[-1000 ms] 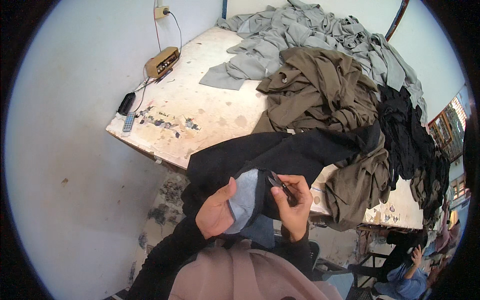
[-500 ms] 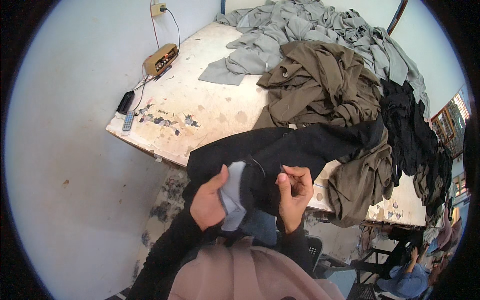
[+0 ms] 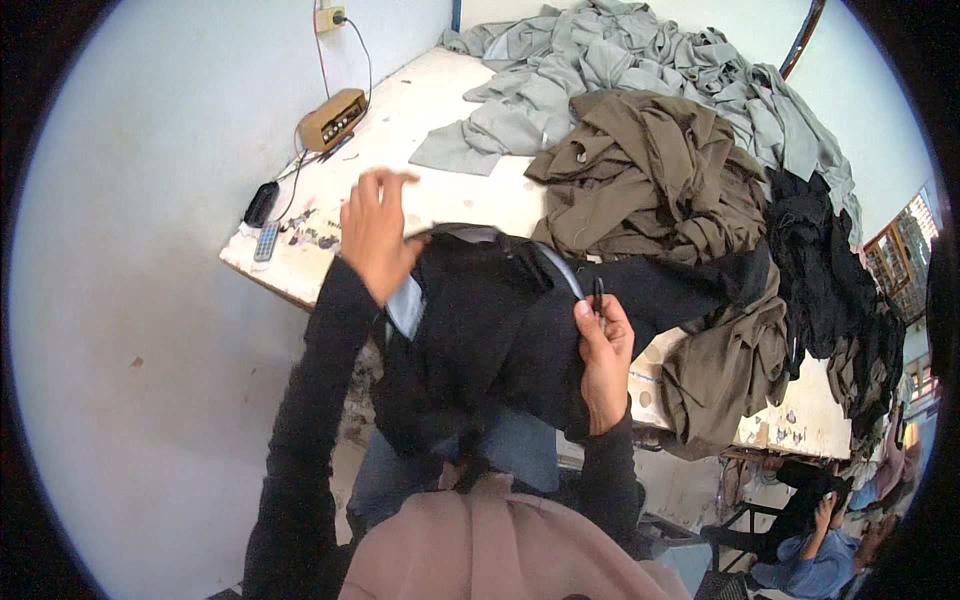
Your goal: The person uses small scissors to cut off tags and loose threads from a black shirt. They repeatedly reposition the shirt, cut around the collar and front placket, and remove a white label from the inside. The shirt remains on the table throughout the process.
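Black trousers [image 3: 480, 330] hang over the table's near edge in front of me, with part of the cloth stretching right across the table. Pale grey lining shows at their upper edge and beside my left wrist. My left hand [image 3: 378, 235] is raised over their left corner, fingers and thumb apart, the thumb close to the cloth. On the right, my right hand [image 3: 606, 360] is closed with a small slim dark tool [image 3: 598, 290] sticking up from its fingers. A narrow pale strip [image 3: 560, 268] of the trousers' edge runs down to that thumb. The tool's kind cannot be made out.
Brown cloth [image 3: 650, 180] is heaped beyond the trousers, grey cloth [image 3: 600, 60] behind it, black cloth [image 3: 825, 260] to the right. A radio-like box [image 3: 333, 120], a remote control [image 3: 266, 242] and cords lie on the white table [image 3: 420, 100]. Another person [image 3: 815, 560] sits at lower right.
My left hand has moved up and away from the pale lining it held, and its fingers have opened. The trousers are spread wider and higher. My right hand has shifted slightly right.
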A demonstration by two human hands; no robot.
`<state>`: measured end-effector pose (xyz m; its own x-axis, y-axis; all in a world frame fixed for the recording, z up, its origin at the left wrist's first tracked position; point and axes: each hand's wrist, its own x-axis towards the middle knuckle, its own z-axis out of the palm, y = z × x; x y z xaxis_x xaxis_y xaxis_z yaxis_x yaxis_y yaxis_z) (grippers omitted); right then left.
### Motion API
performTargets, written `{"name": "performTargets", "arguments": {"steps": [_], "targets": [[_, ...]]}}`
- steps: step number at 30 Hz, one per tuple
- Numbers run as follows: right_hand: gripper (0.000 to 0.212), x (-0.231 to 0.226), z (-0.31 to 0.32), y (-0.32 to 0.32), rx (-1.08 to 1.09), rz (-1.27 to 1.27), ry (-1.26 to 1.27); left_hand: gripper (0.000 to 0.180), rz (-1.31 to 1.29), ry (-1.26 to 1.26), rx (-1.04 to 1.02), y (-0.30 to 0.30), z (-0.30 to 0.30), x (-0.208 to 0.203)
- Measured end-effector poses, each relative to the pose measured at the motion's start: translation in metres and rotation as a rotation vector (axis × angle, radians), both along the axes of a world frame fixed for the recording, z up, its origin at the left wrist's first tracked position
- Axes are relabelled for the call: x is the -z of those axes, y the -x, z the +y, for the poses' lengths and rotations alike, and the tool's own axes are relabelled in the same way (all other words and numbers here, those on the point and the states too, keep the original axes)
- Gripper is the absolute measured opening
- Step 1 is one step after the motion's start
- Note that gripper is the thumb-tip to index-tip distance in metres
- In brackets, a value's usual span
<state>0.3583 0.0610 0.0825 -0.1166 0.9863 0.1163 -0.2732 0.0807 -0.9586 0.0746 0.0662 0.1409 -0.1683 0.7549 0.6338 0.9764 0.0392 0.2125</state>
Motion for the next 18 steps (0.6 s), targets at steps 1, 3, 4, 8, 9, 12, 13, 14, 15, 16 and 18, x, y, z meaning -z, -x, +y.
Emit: {"name": "performTargets", "arguments": {"steps": [1, 3, 4, 8, 9, 12, 13, 14, 15, 16, 18], "targets": [[0.009, -0.004, 0.003, -0.001, 0.041, -0.017, 0.01, 0.05, -0.163, 0.018, 0.173, -0.003, -0.014, 0.01], [0.009, -0.012, 0.004, 0.002, 0.049, -0.022, -0.017, 0.044, -0.576, 0.344, 0.495, -0.013, -0.049, 0.027], [0.009, -0.018, 0.002, 0.004, 0.09, -0.042, 0.043, 0.044, -0.784, 0.518, 0.719, -0.02, -0.063, 0.035], [0.02, -0.037, -0.03, 0.03, -0.316, 0.028, 0.184, 0.042, -0.767, 0.521, 0.775, -0.068, -0.058, 0.077], [0.025, -0.041, -0.043, 0.037, -0.468, 0.063, 0.182, 0.043, -0.677, 0.487, 0.727, -0.074, -0.057, 0.088], [0.039, -0.05, -0.073, 0.051, -0.838, 0.194, 0.241, 0.043, -0.767, 0.285, 0.729, -0.087, -0.057, 0.115], [0.043, -0.051, -0.072, 0.055, -0.826, 0.265, 0.33, 0.043, -0.84, 0.274, 0.734, -0.089, -0.057, 0.12], [0.041, -0.052, -0.072, 0.057, -0.771, 0.314, 0.33, 0.043, -0.933, 0.274, 0.751, -0.093, -0.058, 0.124], [0.039, -0.052, -0.071, 0.06, -0.718, 0.361, 0.331, 0.043, -1.038, 0.284, 0.774, -0.097, -0.059, 0.125], [0.035, -0.053, -0.067, 0.058, -0.615, 0.362, 0.355, 0.043, -1.157, 0.289, 0.795, -0.101, -0.06, 0.122], [0.026, -0.054, -0.061, 0.053, -0.517, 0.286, 0.29, 0.043, -1.403, 0.298, 0.829, -0.103, -0.064, 0.11]]}}
